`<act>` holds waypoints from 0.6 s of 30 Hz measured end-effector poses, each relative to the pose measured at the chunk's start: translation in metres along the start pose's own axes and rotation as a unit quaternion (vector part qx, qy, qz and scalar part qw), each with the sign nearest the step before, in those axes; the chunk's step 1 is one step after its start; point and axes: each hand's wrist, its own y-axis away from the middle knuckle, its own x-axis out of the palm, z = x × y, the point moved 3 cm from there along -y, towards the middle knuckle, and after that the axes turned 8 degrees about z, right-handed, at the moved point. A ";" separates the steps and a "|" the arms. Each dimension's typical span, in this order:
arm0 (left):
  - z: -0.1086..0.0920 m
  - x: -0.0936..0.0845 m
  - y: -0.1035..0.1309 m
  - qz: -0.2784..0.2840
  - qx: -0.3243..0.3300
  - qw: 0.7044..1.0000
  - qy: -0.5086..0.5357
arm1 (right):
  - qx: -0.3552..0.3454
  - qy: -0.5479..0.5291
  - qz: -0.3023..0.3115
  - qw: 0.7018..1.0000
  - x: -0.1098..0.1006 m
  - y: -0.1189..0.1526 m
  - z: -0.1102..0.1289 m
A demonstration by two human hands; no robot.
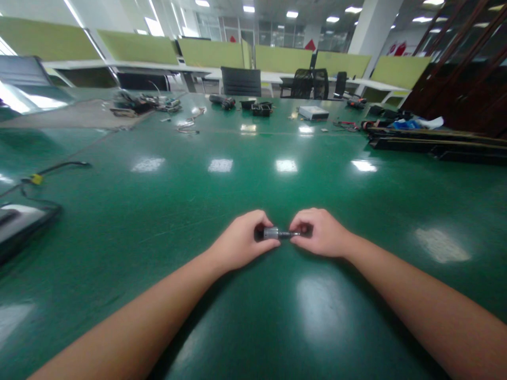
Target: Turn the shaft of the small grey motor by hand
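Note:
A small cylindrical metal part lies level between my two hands, low over the green tabletop. Its thick silver body narrows to a thin dark rod toward the right. My left hand is closed around the thick end, thumb below and fingers curled above. The thumb and fingertips of my right hand pinch the thin end. Both outer ends are partly covered by fingers, and the exact kind of part is too small to tell.
The green table reflects ceiling lights. At left are a grey-and-black device and a black cable. Dark long strips lie at the right. Toward the back stand a silver box, black parts and a cluttered heap.

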 end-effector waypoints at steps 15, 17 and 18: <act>0.002 -0.002 0.003 -0.013 -0.017 1.000 -0.006 | 0.061 -0.046 0.021 0.997 -0.012 0.006 -0.020; 0.003 -0.002 0.003 -0.014 -0.017 1.000 -0.008 | 0.073 -0.058 0.021 0.995 -0.014 0.008 -0.024; 0.003 -0.003 0.003 -0.014 -0.017 1.000 -0.009 | 0.075 -0.061 0.022 0.995 -0.014 0.008 -0.025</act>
